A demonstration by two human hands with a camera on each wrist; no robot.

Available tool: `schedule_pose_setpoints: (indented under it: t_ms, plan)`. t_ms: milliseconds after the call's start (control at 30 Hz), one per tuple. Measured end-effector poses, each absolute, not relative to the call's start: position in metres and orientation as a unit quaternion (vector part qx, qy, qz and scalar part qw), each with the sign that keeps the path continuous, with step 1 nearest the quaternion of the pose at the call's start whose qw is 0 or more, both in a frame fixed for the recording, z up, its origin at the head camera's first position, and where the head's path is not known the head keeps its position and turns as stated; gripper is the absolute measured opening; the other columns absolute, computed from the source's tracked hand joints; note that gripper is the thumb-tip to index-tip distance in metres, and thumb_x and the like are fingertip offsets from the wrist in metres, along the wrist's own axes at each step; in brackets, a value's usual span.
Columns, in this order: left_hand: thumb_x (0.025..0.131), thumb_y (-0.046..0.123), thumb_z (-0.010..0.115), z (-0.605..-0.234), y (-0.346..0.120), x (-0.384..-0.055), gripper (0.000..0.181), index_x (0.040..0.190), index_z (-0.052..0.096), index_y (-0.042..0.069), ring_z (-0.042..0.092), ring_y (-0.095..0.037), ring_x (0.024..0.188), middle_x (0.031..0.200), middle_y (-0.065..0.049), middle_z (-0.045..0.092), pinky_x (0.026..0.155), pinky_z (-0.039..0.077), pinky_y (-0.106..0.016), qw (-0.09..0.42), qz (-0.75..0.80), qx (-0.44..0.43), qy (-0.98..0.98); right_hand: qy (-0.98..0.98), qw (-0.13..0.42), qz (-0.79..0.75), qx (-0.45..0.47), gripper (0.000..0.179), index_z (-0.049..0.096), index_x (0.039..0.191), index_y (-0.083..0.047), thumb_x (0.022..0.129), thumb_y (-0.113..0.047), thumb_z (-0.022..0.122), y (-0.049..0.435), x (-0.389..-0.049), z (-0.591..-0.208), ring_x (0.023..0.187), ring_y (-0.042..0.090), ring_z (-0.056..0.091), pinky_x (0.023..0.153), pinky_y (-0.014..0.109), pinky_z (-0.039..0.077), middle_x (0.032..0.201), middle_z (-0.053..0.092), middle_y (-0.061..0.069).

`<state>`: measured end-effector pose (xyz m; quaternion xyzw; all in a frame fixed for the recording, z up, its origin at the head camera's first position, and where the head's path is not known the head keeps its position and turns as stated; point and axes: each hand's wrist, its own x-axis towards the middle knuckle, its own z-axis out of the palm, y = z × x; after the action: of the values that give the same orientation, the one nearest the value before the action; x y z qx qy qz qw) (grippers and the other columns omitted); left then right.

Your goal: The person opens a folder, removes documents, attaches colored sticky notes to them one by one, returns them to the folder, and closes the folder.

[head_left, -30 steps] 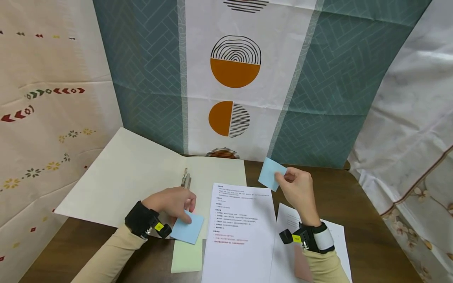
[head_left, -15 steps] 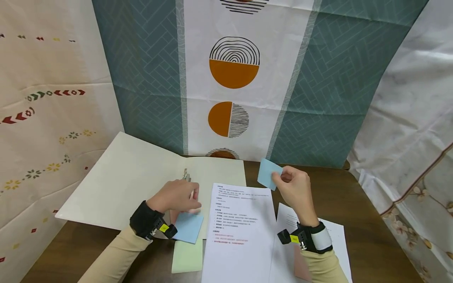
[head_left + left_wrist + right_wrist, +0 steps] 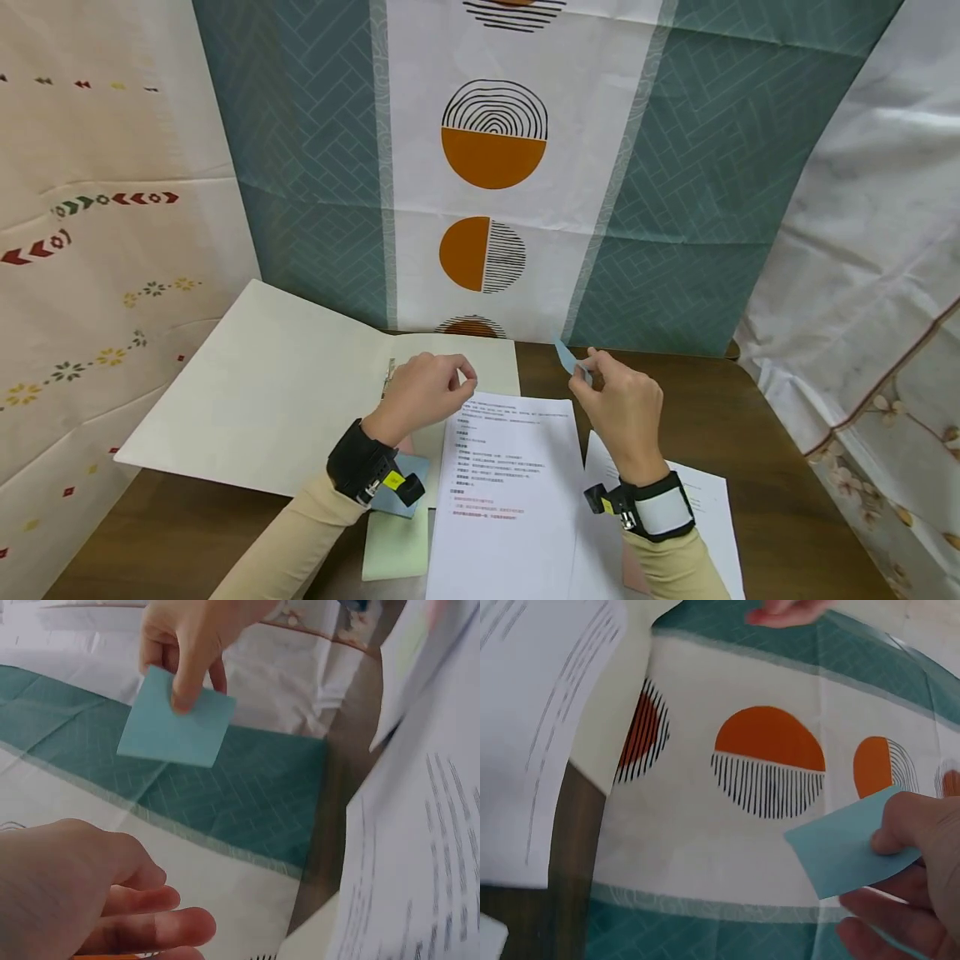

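Blue note point(image 3: 172, 735) is held above the table point(image 3: 780, 500), near the far right corner of the sheet point(image 3: 525, 467). Right grip point(image 3: 624, 408) is closed on it, pinching between thumb and fingers. Left grip point(image 3: 423, 392) is partly open, fingers loosely curled, holding nothing, above the folder point(image 3: 292, 375). Green note point(image 3: 395, 547) lies near left, beside the sheet.

No words or numbers can be read. The printed sheet point(image 3: 506, 546) carries rows of small black print, with red lines lower down, all too fine to make out. Faint lines stand on the second sheet point(image 3: 708, 521). Each wristband, left point(image 3: 358, 460) and right point(image 3: 662, 507), bears a yellow label point(image 3: 393, 480), its marks illegible.
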<state>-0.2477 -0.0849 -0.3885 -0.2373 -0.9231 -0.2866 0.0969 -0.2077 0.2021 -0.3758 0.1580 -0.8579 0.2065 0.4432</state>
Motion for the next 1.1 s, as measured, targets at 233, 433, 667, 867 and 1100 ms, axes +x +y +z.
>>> schedule_pose_setpoints:
  t_ms: [233, 433, 667, 867, 1100]
  plan:
    - [0.107, 0.023, 0.073, -0.38, -0.066, -0.248, 0.018, 0.107, 0.087, 0.01, 0.051, -0.012, 0.062, 0.075, -0.001, 0.073, 0.055, 0.033, -0.022, 0.13, -0.326, -0.239, -0.905, -0.834, 0.497, 0.1, 0.218, 0.021, 0.08, 0.091, 0.003, 0.076, 0.009, 0.093, 0.2, -0.212, -0.378, 0.059, 0.027, 0.075, 0.042, 0.026, 0.029, 0.096, 0.087, 0.019]
    - [0.108, 0.029, 0.073, -0.373, -0.054, -0.249, 0.023, 0.107, 0.086, 0.011, 0.067, -0.018, 0.077, 0.086, -0.003, 0.08, 0.069, 0.047, -0.025, 0.162, -0.368, -0.238, -0.884, -0.827, 0.492, 0.074, 0.262, 0.03, 0.08, 0.089, -0.001, 0.068, 0.01, 0.1, 0.193, -0.212, -0.381, 0.078, 0.031, 0.085, 0.044, 0.031, 0.045, 0.101, 0.088, 0.018]
    - [0.103, 0.027, 0.078, -0.369, -0.043, -0.249, 0.019, 0.099, 0.087, 0.01, 0.074, -0.022, 0.079, 0.088, -0.005, 0.083, 0.069, 0.053, -0.024, 0.19, -0.387, -0.249, -0.867, -0.822, 0.471, 0.045, 0.318, 0.037, 0.081, 0.088, -0.004, 0.063, 0.002, 0.107, 0.181, -0.212, -0.387, 0.096, 0.03, 0.088, 0.05, 0.028, 0.053, 0.094, 0.088, 0.012]
    - [0.102, 0.017, 0.078, -0.37, -0.043, -0.248, 0.015, 0.094, 0.088, 0.009, 0.069, -0.02, 0.074, 0.085, -0.006, 0.082, 0.063, 0.048, -0.02, 0.207, -0.384, -0.249, -0.865, -0.83, 0.454, 0.039, 0.323, 0.041, 0.083, 0.092, -0.003, 0.061, -0.001, 0.11, 0.177, -0.212, -0.388, 0.098, 0.031, 0.088, 0.056, 0.03, 0.06, 0.098, 0.089, 0.014]
    - [0.103, 0.016, 0.075, -0.37, -0.048, -0.251, 0.016, 0.097, 0.087, 0.007, 0.07, -0.022, 0.075, 0.084, -0.008, 0.082, 0.059, 0.045, -0.019, 0.207, -0.378, -0.251, -0.867, -0.834, 0.44, 0.08, 0.323, 0.033, 0.086, 0.095, -0.003, 0.07, -0.009, 0.107, 0.185, -0.212, -0.385, 0.085, 0.027, 0.087, 0.049, 0.026, 0.05, 0.099, 0.089, 0.014]
